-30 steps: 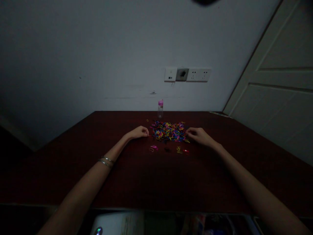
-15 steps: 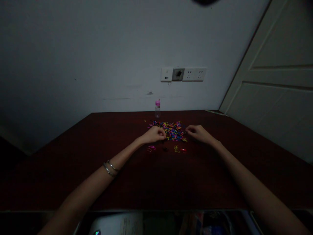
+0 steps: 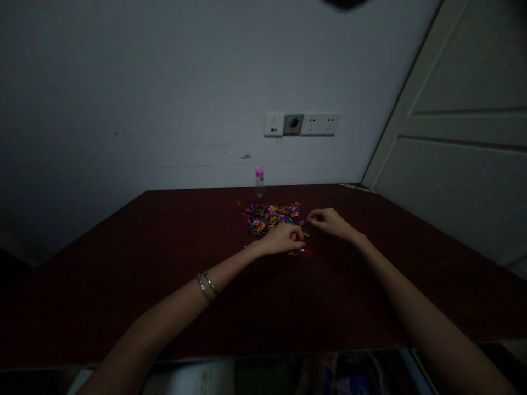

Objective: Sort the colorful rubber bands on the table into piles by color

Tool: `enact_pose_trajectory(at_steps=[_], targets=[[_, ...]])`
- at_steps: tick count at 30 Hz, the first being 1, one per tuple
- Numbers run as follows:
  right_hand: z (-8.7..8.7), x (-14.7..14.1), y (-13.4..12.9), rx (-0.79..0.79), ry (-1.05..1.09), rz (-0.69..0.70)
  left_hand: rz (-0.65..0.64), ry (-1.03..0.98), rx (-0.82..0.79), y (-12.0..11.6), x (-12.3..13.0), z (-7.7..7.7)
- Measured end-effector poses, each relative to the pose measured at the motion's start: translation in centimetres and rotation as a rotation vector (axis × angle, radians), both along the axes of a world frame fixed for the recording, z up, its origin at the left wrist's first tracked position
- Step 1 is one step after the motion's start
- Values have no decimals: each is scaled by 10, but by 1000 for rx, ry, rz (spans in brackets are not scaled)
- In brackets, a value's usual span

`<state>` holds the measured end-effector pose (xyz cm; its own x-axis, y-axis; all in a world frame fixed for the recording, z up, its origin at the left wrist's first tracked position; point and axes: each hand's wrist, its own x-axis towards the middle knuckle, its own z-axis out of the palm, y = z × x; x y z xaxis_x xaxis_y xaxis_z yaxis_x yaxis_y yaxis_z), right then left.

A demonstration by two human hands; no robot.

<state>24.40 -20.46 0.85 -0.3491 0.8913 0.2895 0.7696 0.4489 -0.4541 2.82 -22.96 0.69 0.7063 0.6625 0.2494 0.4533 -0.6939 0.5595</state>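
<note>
Counter (image 3: 288,307) dark red-brown, under left grip (image 3: 282,239) and right grip (image 3: 331,224). Beyond both: pale wall (image 3: 185,93), scuff marks low down. On it, above both grips, white sockets (image 3: 320,124) beside a grey switch plate (image 3: 293,124). Right of right grip: pale panelled door (image 3: 465,170). Nearer than both, below counter edge: white item (image 3: 212,378), dim clutter.

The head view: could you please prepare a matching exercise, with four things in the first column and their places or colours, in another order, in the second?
Column one
1. Left hand
2. Right hand
3. Bottle
4. Bangles

Column two
A. Pink on top, clear below
B. Around the left forearm
C. Nearest to the small red item
D. Just right of the pile of small coloured bands

Right pairs: 1-C, 2-D, 3-A, 4-B
</note>
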Motion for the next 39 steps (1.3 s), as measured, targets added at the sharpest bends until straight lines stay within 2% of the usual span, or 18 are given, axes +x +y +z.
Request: enact_pose_trajectory(at_steps=[3, 8, 11, 14, 17, 24, 29, 39], targets=[[1, 1, 0, -107, -9, 24, 85, -80, 26, 21, -18, -4], [0, 2, 0, -228, -25, 60, 376, -212, -6, 70, -71, -13], [-3, 2, 1, -254, -73, 82, 561, -437, -75, 94, -104, -19], [-7, 3, 4, -258, -90, 94, 696, -613, -142, 108, -129, -24], [-8, 4, 5, -272, -80, 103, 787, -659, -171, 112, -142, -29], [-7, 2, 3, -299, -69, 129, 728, -567, -140, 112, -143, -38], [-6, 0, 1, -306, -68, 153, 701, -548, -141, 109, -143, -38], [-5, 0, -1, -320, -10, 99, 677, -540, -145, 106, -142, -37]])
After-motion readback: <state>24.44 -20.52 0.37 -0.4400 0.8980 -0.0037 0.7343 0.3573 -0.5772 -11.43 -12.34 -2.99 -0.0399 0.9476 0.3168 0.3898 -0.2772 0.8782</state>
